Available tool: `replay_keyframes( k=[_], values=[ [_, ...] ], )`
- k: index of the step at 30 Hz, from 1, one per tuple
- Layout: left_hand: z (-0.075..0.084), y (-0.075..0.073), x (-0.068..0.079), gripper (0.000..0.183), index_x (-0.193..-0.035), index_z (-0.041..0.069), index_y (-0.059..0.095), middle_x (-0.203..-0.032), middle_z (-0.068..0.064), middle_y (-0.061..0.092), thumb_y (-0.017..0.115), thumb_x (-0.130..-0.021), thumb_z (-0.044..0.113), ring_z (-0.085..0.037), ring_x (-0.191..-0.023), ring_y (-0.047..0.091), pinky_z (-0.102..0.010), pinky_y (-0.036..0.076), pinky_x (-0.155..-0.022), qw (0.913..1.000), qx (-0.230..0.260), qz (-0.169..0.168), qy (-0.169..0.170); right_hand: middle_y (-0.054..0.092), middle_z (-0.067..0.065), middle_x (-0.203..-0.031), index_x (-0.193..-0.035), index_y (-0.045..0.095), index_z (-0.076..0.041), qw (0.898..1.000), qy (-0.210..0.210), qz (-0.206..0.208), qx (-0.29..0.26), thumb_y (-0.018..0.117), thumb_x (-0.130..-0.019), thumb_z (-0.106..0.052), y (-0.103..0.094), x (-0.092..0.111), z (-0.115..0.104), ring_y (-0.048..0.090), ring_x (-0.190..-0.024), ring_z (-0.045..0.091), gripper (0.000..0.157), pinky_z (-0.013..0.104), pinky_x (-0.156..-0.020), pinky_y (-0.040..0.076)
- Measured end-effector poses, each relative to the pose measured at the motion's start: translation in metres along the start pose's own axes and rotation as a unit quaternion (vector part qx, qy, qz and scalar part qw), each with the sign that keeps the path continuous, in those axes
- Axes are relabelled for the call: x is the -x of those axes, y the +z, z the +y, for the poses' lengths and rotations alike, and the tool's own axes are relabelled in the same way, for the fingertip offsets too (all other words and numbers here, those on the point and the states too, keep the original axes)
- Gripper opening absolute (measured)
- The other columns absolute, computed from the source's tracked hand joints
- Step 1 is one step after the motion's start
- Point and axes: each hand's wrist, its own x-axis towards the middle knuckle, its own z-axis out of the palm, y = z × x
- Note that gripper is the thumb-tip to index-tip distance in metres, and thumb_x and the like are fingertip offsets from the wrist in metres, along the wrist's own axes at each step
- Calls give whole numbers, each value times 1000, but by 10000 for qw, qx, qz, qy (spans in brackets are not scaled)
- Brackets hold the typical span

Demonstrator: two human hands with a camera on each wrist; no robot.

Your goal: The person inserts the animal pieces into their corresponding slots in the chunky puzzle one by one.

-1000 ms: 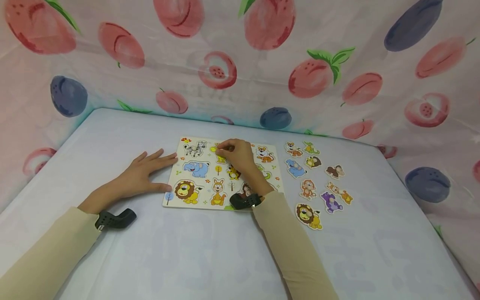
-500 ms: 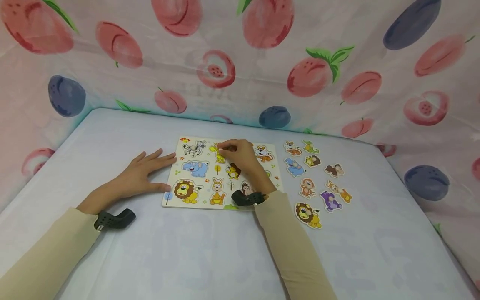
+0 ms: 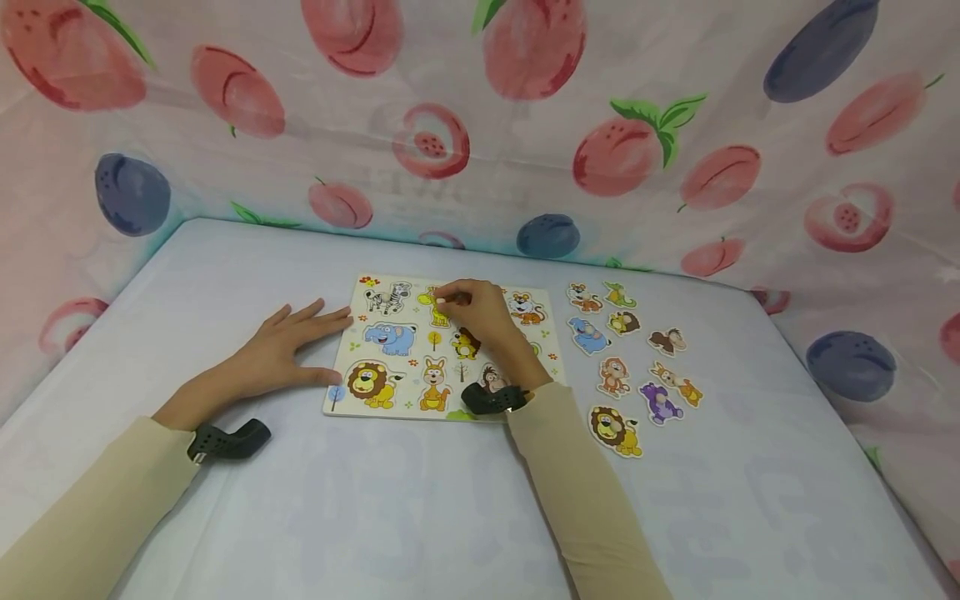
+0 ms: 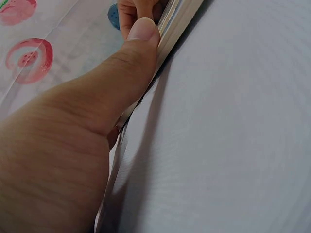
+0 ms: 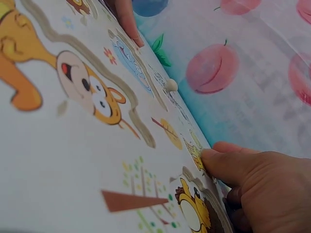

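A wooden animal puzzle board (image 3: 397, 413) lies flat on the table. My right hand (image 3: 480, 315) reaches over its upper part, thumb and fingertips pinching the yellow giraffe puzzle piece (image 3: 435, 312), which sits at the giraffe's place on the board. In the right wrist view that thumb bends down against the giraffe (image 5: 195, 158). Spread out at the board's left edge is my left hand (image 3: 273, 354), its thumb touching the lower left corner and its fingertips the upper left side. Beside the giraffe sits a zebra piece (image 3: 388, 297), its knob (image 5: 171, 85) standing up in the right wrist view.
Right of the board lie several loose animal pieces, among them a lion (image 3: 615, 431), a purple hippo (image 3: 662, 403), a monkey (image 3: 613, 377) and an elephant (image 3: 588, 335). A fruit-patterned cloth (image 3: 480, 208) rises behind the table.
The giraffe piece has shifted slightly under the right fingertips, and more of its picture shows. The left hand and the loose pieces stay put.
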Motion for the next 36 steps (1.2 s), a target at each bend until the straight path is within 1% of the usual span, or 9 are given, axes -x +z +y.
replay_keyframes(
  k=[3, 8, 11, 15, 19, 28, 36],
  values=[
    [0, 0, 0, 87, -148, 16, 38, -154, -2, 32, 70, -78, 57, -34, -144, 11, -54, -1, -113, 10000, 6, -3, -12, 62, 6, -77, -105, 73, -16, 10000, -50, -43, 37, 69, -90, -17, 0, 0, 0, 45, -56, 21, 15, 29, -47, 38],
    [0, 0, 1, 87, -147, 15, 39, -153, -3, 33, 71, -78, 56, -34, -144, 11, -55, -1, -113, 10000, 33, 18, -3, 64, 0, -90, -108, 72, -16, 9992, -269, -116, 282, 70, -89, -18, -2, 0, 0, 44, -61, 20, 20, 28, -52, 37],
    [0, 0, 1, 87, -147, 15, 39, -153, -3, 33, 71, -78, 56, -34, -144, 11, -55, -1, -113, 10000, 36, 21, -12, 63, -1, -96, -110, 71, -16, 9990, -295, -202, 278, 72, -87, -18, -3, 1, 0, 43, -65, 21, 23, 29, -55, 37],
    [1, -1, 2, 86, -148, 15, 39, -153, -3, 33, 71, -79, 55, -34, -144, 11, -55, -1, -113, 10000, 23, 29, -10, 61, 0, -99, -113, 70, -16, 9989, -237, -340, 203, 72, -87, -18, -5, 0, 0, 43, -71, 21, 26, 29, -59, 38],
    [1, -2, 2, 86, -148, 15, 39, -153, -3, 33, 71, -79, 55, -33, -144, 11, -54, -2, -113, 10000, 49, 30, -2, 59, -2, -102, -116, 69, -18, 9977, -287, -464, 395, 73, -87, -21, -6, -1, 0, 44, -76, 20, 29, 30, -62, 38],
    [1, -2, 1, 86, -148, 16, 38, -154, -2, 32, 70, -79, 56, -33, -144, 10, -54, -2, -113, 10000, 36, 18, 0, 52, 3, -93, -121, 67, -18, 9929, -516, -648, 852, 73, -86, -22, -9, 1, -6, 42, -75, 20, 36, 30, -65, 35],
    [0, 0, 1, 86, -148, 16, 38, -154, -2, 32, 70, -79, 57, -33, -144, 10, -54, -2, -113, 10000, 32, -4, 3, 54, 2, -109, -126, 63, -15, 9856, -800, -892, 1192, 72, -87, -22, -12, 6, -7, 43, -76, 19, 40, 29, -65, 37]
  ],
)
